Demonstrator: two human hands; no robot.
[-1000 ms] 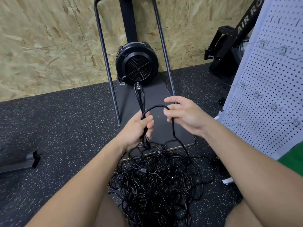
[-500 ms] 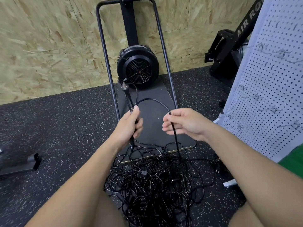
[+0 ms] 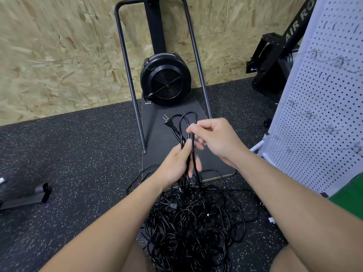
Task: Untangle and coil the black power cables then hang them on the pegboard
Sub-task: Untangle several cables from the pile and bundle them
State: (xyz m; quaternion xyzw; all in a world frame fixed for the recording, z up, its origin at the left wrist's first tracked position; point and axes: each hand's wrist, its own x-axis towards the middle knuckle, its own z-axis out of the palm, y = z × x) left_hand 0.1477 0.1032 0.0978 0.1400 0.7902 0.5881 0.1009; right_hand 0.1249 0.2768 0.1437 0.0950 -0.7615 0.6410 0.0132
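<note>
Black speckled floor (image 3: 68, 163), bounded at the far side by a chipboard wall (image 3: 59, 55). Open floor to the left of the cables, out to a dark bar-shaped piece of equipment (image 3: 25, 195) near the left edge. Straight ahead, a fan-wheel exercise machine (image 3: 165, 79) on a flat dark base plate (image 3: 157, 138), with tubular uprights on either side. On the right, close by, a white pegboard (image 3: 322, 118) standing upright, with bare metal hooks (image 3: 302, 114) jutting toward the middle. Behind the pegboard's top edge, a second black machine (image 3: 275, 61) against the wall. Narrow strip of floor only between the pegboard's foot and the cable heap.

Tangled pile of black power cables (image 3: 192, 222) on the floor, between the knees, spilling onto the near edge of the base plate. Both bare forearms extended forward over the pile. Left hand (image 3: 176, 165) raised above the heap, fingers curled round a bundle of cable strands that rise out of it. Above that grip, two loops (image 3: 186, 120) of cable standing up, and a two-pin plug (image 3: 168, 122) sticking out to the left. Right hand (image 3: 214, 138) just beside and slightly above the left, knuckles up, fingertips pinching a strand of the loops.
</note>
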